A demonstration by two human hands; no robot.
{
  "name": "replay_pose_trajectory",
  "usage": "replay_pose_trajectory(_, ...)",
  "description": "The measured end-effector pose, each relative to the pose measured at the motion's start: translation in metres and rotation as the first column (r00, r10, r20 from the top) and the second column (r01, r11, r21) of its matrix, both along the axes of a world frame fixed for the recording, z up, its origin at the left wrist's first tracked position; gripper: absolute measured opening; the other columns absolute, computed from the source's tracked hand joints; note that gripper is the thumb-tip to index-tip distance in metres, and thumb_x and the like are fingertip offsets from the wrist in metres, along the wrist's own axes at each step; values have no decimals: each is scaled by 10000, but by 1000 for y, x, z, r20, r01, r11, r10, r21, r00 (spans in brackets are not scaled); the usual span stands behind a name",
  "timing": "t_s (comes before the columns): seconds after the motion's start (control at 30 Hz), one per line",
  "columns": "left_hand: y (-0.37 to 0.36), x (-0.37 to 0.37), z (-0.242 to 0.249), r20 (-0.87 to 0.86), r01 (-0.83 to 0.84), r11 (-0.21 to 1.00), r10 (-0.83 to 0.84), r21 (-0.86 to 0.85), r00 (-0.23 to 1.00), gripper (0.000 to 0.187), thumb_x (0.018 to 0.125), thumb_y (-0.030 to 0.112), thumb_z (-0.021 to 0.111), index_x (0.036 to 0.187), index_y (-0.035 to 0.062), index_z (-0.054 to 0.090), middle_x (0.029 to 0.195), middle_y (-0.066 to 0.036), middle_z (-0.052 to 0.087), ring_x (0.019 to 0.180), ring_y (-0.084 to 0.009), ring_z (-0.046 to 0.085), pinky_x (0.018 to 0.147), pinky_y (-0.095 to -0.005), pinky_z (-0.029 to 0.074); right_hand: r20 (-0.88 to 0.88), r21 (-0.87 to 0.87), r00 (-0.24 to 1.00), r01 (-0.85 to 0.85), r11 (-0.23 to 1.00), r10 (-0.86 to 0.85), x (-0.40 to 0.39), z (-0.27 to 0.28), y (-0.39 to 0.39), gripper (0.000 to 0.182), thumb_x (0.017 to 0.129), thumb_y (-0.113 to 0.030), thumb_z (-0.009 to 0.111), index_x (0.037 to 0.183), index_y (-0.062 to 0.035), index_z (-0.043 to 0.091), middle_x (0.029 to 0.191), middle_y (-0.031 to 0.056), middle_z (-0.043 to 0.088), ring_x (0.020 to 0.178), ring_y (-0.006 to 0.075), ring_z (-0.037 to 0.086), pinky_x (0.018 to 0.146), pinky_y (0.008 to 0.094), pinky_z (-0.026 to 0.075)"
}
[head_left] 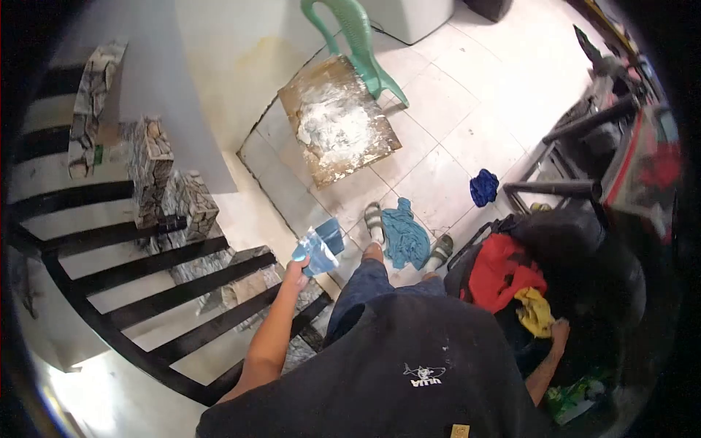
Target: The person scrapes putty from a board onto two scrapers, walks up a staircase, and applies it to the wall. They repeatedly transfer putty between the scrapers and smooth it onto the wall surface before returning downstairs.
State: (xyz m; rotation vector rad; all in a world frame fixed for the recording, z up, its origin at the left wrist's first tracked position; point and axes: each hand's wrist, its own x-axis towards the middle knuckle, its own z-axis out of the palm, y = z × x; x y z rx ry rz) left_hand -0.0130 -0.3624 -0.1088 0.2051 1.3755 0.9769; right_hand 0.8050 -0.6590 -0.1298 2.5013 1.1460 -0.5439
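My left hand is closed on a light blue plastic packet, held out beside the stair railing. On the right, my right hand grips the edge of a yellow cloth. That cloth lies against a red garment with dark patches, on top of a dark pile. A teal cloth is spread on the floor between my sandalled feet. Farther right on the tiles lies a crumpled dark blue cloth.
Black stair rails and stone-patterned steps run along the left. Ahead are a worn board with white residue and a green plastic chair. A dark metal frame and a green packet are at right.
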Motion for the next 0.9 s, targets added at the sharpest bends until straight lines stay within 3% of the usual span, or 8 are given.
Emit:
replay_pose_trajectory(0.1,48,18,-1,61,-87,981,99,-174,993,365,779,-7,586,1134,-7,504,1017,-97,585,898,-257,596,856,-399,482,-137,-191,987,-108,976,82,3,67,6,227,715,-182,577,785,34,565,856,245,553,870,422,484,767,501,374)
replay_pose_trajectory(0.17,83,7,-24,59,-11,991,19,-136,998,349,742,-11,610,1083,6,538,971,-80,597,876,-237,602,830,-380,492,-96,280,954,-247,928,283,10,93,-10,226,779,-205,537,737,17,543,794,229,527,849,393,482,743,491,369)
replay_pose_trajectory(0.2,103,10,-26,56,-32,995,38,-92,998,341,719,-14,618,1054,15,568,954,-68,607,854,-216,601,791,-365,498,-288,16,957,31,999,-25,-44,179,68,228,787,-230,559,770,-3,573,886,220,551,840,373,510,757,450,403)
replay_pose_trajectory(0.23,126,19,-9,155,-122,991,128,-51,980,332,721,-5,625,1050,15,580,970,-58,608,835,-189,596,758,-337,494,-341,103,931,177,979,-132,-80,222,108,203,794,-209,569,771,-7,567,859,186,548,813,328,504,735,417,405)
replay_pose_trajectory(0.43,252,-17,85,71,0,967,-19,254,997,315,734,31,666,1037,18,581,944,-14,612,871,-107,545,801,-268,420,-663,512,748,424,747,30,-284,360,318,188,836,-159,601,728,-45,500,672,-7,454,627,90,398,566,240,359)
replay_pose_trajectory(0.63,287,-95,291,-162,0,900,78,435,984,314,761,58,655,1053,-7,561,922,-54,601,821,-141,562,813,-283,435,-798,570,516,478,669,311,-314,304,443,228,855,-203,554,949,-24,448,794,25,406,679,151,393,635,290,370)
replay_pose_trajectory(0.8,277,-216,331,-243,-220,840,377,496,894,328,779,48,619,1094,13,536,957,-66,608,885,-177,595,802,-312,462,-847,328,-163,591,737,507,-297,232,547,539,821,-270,561,1257,17,426,966,101,515,759,242,521,738,358,456)
replay_pose_trajectory(0.9,277,-272,347,-146,-400,794,511,457,847,345,764,37,628,1096,15,535,975,-62,609,921,-196,593,843,-358,448,-828,299,-257,548,781,498,-348,242,620,632,778,-299,575,1290,14,378,890,58,474,732,181,490,701,309,451)
